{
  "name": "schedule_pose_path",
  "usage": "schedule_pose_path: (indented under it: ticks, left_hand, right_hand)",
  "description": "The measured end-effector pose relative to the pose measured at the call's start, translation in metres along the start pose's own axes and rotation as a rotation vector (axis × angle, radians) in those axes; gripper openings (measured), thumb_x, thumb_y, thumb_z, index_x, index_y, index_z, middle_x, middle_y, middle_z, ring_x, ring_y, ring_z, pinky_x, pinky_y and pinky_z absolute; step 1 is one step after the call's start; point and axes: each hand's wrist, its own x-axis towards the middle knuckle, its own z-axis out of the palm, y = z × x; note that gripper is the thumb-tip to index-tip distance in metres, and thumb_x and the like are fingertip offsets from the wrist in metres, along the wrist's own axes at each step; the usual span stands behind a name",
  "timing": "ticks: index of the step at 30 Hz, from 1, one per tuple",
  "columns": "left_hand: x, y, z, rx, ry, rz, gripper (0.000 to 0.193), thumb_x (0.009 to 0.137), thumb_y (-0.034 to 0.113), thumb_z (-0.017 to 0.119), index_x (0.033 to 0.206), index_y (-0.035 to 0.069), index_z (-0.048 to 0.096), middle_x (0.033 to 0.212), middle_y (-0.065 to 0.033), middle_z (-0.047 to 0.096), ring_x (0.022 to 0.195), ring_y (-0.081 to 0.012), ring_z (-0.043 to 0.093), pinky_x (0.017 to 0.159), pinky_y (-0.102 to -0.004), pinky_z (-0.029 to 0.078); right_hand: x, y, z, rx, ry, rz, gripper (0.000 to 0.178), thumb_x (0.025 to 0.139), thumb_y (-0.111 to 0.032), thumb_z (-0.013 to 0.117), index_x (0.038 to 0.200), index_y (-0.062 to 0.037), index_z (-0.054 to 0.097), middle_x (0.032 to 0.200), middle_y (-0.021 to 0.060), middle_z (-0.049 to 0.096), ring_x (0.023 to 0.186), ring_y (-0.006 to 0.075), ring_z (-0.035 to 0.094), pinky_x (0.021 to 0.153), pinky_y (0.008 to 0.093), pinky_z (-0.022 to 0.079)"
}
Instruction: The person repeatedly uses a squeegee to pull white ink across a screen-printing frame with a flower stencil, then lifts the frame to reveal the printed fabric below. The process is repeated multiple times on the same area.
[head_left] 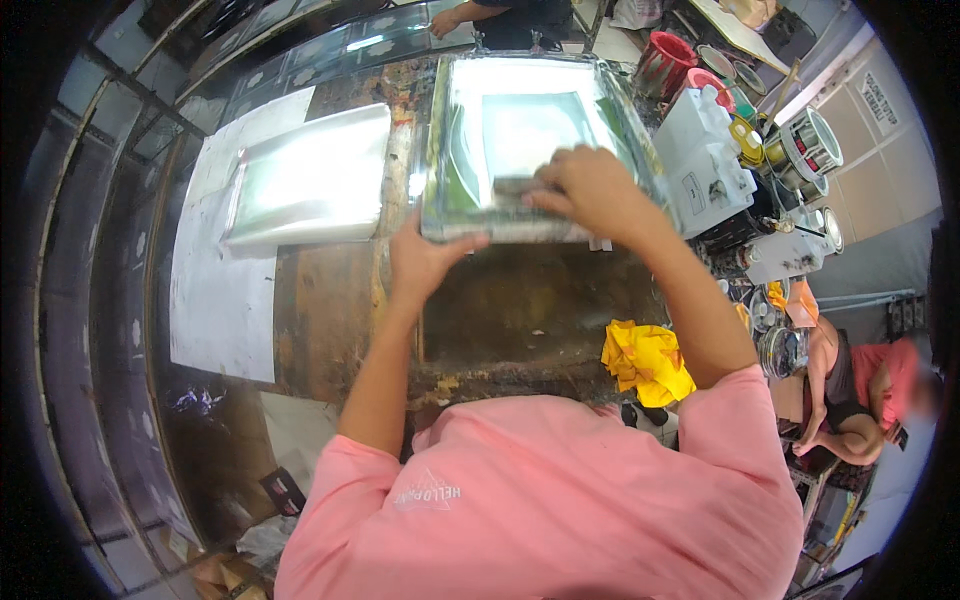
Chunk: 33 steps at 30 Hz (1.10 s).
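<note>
A screen printing frame (432,190) lies at the far middle of the worktable, with white and green areas on its mesh. My left hand (425,258) is closed on the frame's near left corner, thumb along the near edge. Over the mesh, my right hand (585,185) grips a squeegee (515,187), held crosswise near the frame's front; motion blurs it a little. Left of the frame is a stack of shiny clear plastic sheets (310,180), resting partly on white paper (225,310).
A crumpled yellow cloth (648,362) lies at the table's right edge. White jugs (700,165) and paint cans (665,65) crowd the right side. Metal racks (120,250) stand left. One person (880,390) sits at right; another's hand (445,22) shows at the back.
</note>
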Motion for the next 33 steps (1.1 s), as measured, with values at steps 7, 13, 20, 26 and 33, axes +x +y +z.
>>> schedule_pose_path:
  ticks: [7,13,20,26,33]
  left_hand:
    - [-0.013,-0.071,0.028,0.668,0.174,0.21,0.116,0.05,0.076,0.091,0.141,0.009,0.067,0.117,-0.0094,0.06,0.119,-0.0289,0.053,0.108,-0.049,0.028]
    - [-0.012,-0.078,0.026,0.614,0.144,0.224,0.117,0.051,0.075,0.092,0.144,0.009,0.066,0.115,-0.0089,0.06,0.113,-0.0281,0.054,0.105,-0.0489,0.031]
    - [-0.011,-0.071,0.023,0.593,0.187,0.266,0.122,0.05,0.068,0.096,0.15,0.005,0.061,0.112,-0.0084,0.065,0.109,-0.0288,0.056,0.105,-0.0477,0.033]
    - [-0.011,-0.074,0.026,0.373,0.193,0.312,0.12,0.058,0.064,0.096,0.153,0.002,0.056,0.096,-0.0084,0.07,0.096,-0.0263,0.058,0.094,-0.0406,0.037]
    - [-0.012,-0.078,0.027,0.44,0.214,0.343,0.118,0.062,0.065,0.093,0.152,-0.001,0.055,0.091,-0.0095,0.069,0.089,-0.0276,0.056,0.089,-0.0412,0.041]
  right_hand:
    - [-0.048,-0.028,0.08,0.111,0.064,0.11,0.042,0.096,-0.051,0.07,0.113,-0.0128,0.075,0.096,0.0124,0.07,0.09,0.0345,0.069,0.076,0.0478,0.057]
    - [0.012,0.027,0.125,-0.01,0.28,0.018,0.042,0.094,-0.05,0.072,0.114,-0.0122,0.074,0.098,0.0094,0.067,0.089,0.0297,0.067,0.073,0.0445,0.058]
    - [0.175,0.143,0.094,-0.001,0.019,0.092,0.056,0.097,-0.067,0.061,0.111,-0.0159,0.079,0.102,0.0134,0.075,0.101,0.0351,0.072,0.084,0.0507,0.058]
    - [0.196,0.162,0.108,-0.113,0.13,0.101,0.049,0.097,-0.064,0.063,0.104,-0.0169,0.078,0.095,0.0105,0.073,0.094,0.034,0.071,0.077,0.0488,0.055]
    - [0.088,0.084,0.105,-0.088,0.148,0.086,0.043,0.096,-0.056,0.067,0.113,-0.018,0.076,0.1,0.0089,0.071,0.097,0.0316,0.071,0.075,0.0491,0.057]
